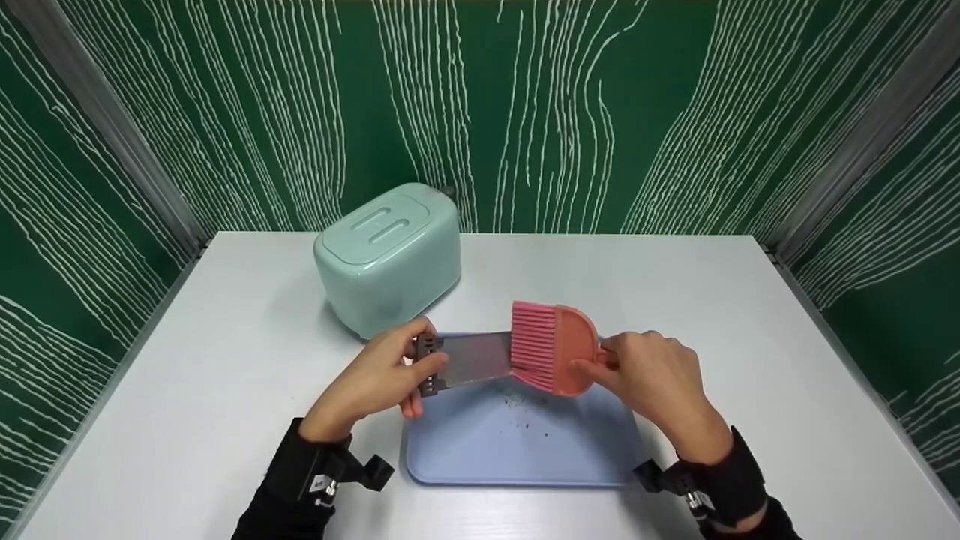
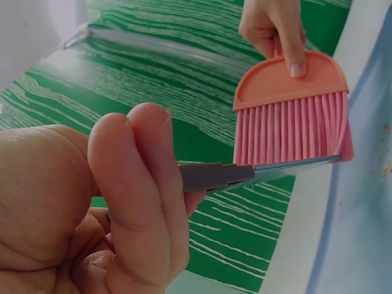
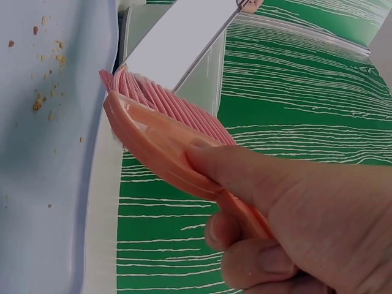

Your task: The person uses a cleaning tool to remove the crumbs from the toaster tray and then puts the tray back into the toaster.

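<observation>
My left hand (image 1: 379, 375) pinches the dark end of a flat metal crumb tray (image 1: 476, 358), holding it above a blue tray (image 1: 525, 466). In my right hand (image 1: 661, 373) is the short handle of an orange hand brush (image 1: 576, 346), its thumb lying along the brush head. The pink bristles (image 3: 165, 101) press against the crumb tray's far end, some of them bending over its edge in the right wrist view. Below, brown crumbs (image 3: 38, 101) lie scattered on the blue tray.
A mint-green toaster (image 1: 390, 259) stands behind my left hand on the white table (image 1: 750, 315). Green walls (image 1: 525, 112) with white wavy lines enclose the table's back and sides. Black wrist cameras are strapped to both forearms.
</observation>
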